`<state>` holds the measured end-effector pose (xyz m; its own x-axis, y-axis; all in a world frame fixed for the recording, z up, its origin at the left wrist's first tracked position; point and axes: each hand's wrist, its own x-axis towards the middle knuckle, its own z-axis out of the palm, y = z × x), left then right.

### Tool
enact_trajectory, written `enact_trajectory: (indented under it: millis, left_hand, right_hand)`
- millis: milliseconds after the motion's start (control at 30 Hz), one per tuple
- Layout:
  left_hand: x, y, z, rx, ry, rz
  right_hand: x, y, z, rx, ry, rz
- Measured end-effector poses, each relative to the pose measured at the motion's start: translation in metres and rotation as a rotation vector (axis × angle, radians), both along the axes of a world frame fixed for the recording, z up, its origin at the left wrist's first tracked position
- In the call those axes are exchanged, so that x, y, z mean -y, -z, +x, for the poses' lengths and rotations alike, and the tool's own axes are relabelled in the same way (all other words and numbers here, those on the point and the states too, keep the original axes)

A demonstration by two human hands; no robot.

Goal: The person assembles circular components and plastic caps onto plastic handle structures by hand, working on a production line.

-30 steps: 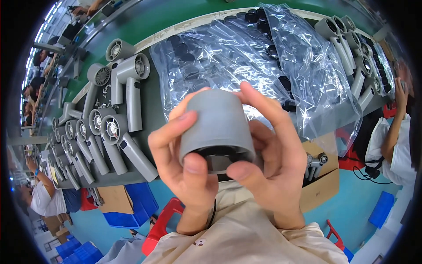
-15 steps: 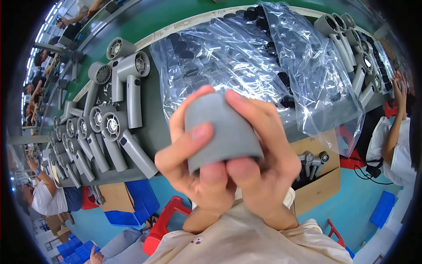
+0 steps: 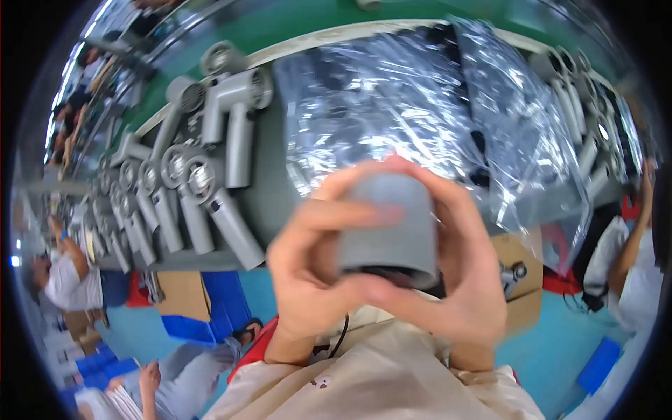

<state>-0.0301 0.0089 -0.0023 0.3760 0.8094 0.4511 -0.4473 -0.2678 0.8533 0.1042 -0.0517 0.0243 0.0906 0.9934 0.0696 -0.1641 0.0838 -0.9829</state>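
Observation:
A grey round-barrelled housing (image 3: 392,234), like the head of a handheld dryer or fan, is between my two hands in front of my chest. Its lower end is open and dark inside. My left hand (image 3: 304,273) wraps its left side, with a finger across the front face and the thumb at the lower rim. On the other side my right hand (image 3: 472,280) curls round it, its thumb also by the bottom rim. Both hands are somewhat blurred. Behind the housing, whatever my fingers touch is hidden, and no handle shows.
Several grey handheld units (image 3: 234,227) lie on the dark table to the left, more (image 3: 591,143) at the right. Clear plastic sheeting (image 3: 378,98) covers dark parts beyond my hands. Below are a blue bin (image 3: 227,308) and a cardboard box (image 3: 525,308). Other people (image 3: 70,276) sit nearby.
The housing has turned, showing more of its open dark lower end. My thumbs have moved from inside that opening to its rim. The view has shifted, so the table appears further right.

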Motion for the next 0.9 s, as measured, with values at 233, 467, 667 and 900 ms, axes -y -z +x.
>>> enact_trajectory:
  millis: [233, 467, 667, 900]
  left_hand:
    - [0.048, 0.006, -0.027, -0.485, 0.446, -0.030]
    - [0.062, 0.040, -0.027, -0.620, 0.641, -0.109]
    - [0.060, 0.064, -0.019, -0.629, 0.700, -0.066]
    - [0.070, 0.046, 0.000, -0.643, 0.508, -0.064]
  right_hand:
    - [0.086, 0.052, 0.000, -0.018, -0.093, -0.359]
    - [0.127, 0.086, -0.011, 0.196, 0.028, -0.460]
    - [0.126, 0.095, -0.019, -0.026, 0.164, -0.571]
    - [0.131, 0.086, -0.010, -0.102, 0.238, -0.544]
